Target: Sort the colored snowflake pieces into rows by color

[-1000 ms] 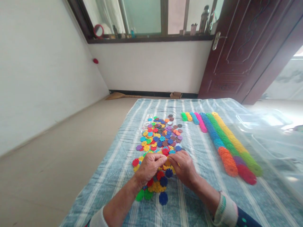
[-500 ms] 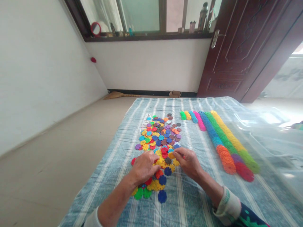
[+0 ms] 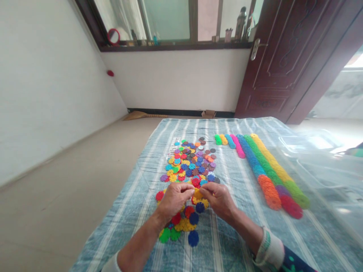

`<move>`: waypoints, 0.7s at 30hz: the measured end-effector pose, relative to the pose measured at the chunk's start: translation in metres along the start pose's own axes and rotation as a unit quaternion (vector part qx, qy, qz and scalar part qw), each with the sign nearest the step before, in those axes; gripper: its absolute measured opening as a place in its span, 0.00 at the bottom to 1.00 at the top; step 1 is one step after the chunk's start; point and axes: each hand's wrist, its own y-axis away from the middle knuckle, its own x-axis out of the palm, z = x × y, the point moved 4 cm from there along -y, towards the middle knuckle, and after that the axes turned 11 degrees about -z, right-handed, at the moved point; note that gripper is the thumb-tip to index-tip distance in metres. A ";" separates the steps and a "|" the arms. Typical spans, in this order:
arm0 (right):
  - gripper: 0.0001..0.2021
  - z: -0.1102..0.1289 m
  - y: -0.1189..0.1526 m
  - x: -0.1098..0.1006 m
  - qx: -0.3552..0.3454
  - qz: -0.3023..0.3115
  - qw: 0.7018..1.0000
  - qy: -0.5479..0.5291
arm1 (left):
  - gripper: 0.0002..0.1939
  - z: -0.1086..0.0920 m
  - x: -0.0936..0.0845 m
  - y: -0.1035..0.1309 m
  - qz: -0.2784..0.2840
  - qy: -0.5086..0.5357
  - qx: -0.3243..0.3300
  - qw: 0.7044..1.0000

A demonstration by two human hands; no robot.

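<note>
Many notched plastic discs of mixed colours lie in a loose heap (image 3: 192,166) on a striped cloth. Over its near part, my left hand (image 3: 176,197) has thumb and forefinger pinched together; what they hold, if anything, is too small to make out. Facing it, my right hand (image 3: 219,197) pinches a yellow disc (image 3: 197,193) between thumb and fingers. The fingertips of both hands are close together at this disc. Nearer the front lie a dark blue disc (image 3: 193,238) and green discs (image 3: 175,234).
Overlapping discs form colour-sorted rows on the right, including a yellow row (image 3: 272,158) and a short pink row (image 3: 237,146). Clear plastic containers (image 3: 309,142) stand at the far right. The striped cloth (image 3: 136,211) covers the surface. A door (image 3: 272,64) stands behind.
My two hands have come together over the heap. My right hand has moved left with the yellow disc, and my left fingertips have lifted towards it. The view has shifted slightly.
</note>
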 end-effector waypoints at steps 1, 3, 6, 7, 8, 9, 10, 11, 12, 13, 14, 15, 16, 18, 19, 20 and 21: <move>0.13 0.000 0.000 0.001 0.006 -0.003 1.000 0.001 | 0.12 0.000 0.003 0.001 0.007 0.031 -0.022 0.999; 0.13 -0.001 -0.001 0.002 0.025 -0.011 1.000 0.000 | 0.13 0.000 0.007 0.003 0.016 0.082 -0.060 0.995; 0.12 -0.004 -0.003 0.003 0.072 -0.010 0.997 -0.021 | 0.14 0.000 0.012 0.005 0.024 0.143 -0.094 0.985; 0.12 -0.005 -0.003 0.004 0.091 -0.005 0.995 -0.034 | 0.14 0.000 0.012 0.006 0.028 0.157 -0.099 0.982; 0.11 -0.007 -0.004 0.005 0.110 0.000 0.993 -0.048 | 0.15 0.000 0.013 0.006 0.034 0.166 -0.102 0.980; 0.11 -0.009 -0.004 0.005 0.127 0.003 0.990 -0.063 | 0.15 0.001 0.014 0.006 0.043 0.171 -0.103 0.979; 0.11 -0.010 -0.005 0.006 0.143 0.006 0.986 -0.080 | 0.15 0.001 0.015 0.006 0.051 0.174 -0.102 0.978; 0.10 -0.011 -0.005 0.006 0.159 0.012 0.982 -0.101 | 0.15 0.001 0.016 0.005 0.059 0.174 -0.101 0.978; 0.10 -0.011 -0.005 0.007 0.174 0.023 0.977 -0.124 | 0.15 0.001 0.016 0.005 0.064 0.173 -0.098 0.978; 0.10 -0.011 -0.005 0.007 0.188 0.037 0.971 -0.145 | 0.15 0.001 0.017 0.005 0.067 0.172 -0.095 0.978; 0.09 -0.009 -0.006 0.006 0.199 0.056 0.965 -0.160 | 0.15 0.001 0.017 0.005 0.068 0.171 -0.091 0.979; 0.08 -0.008 -0.008 0.005 0.203 0.079 0.962 -0.164 | 0.15 0.000 0.018 0.005 0.068 0.167 -0.086 0.980; 0.07 -0.005 -0.011 0.003 0.197 0.102 0.963 -0.153 | 0.16 -0.001 0.018 0.005 0.066 0.163 -0.081 0.981; 0.06 -0.001 -0.024 -0.006 0.146 0.141 0.975 -0.086 | 0.18 -0.002 0.018 0.005 0.055 0.153 -0.072 0.984; 0.06 0.000 -0.034 -0.013 0.107 0.154 0.982 -0.039 | 0.19 -0.002 0.017 0.004 0.039 0.146 -0.066 0.986; 0.06 -0.001 -0.048 -0.021 0.062 0.159 0.985 0.014 | 0.20 -0.001 0.014 0.003 0.012 0.135 -0.057 0.989; 0.07 -0.004 -0.065 -0.030 0.027 0.151 0.986 0.064 | 0.21 -0.001 0.009 0.001 -0.020 0.122 -0.044 0.991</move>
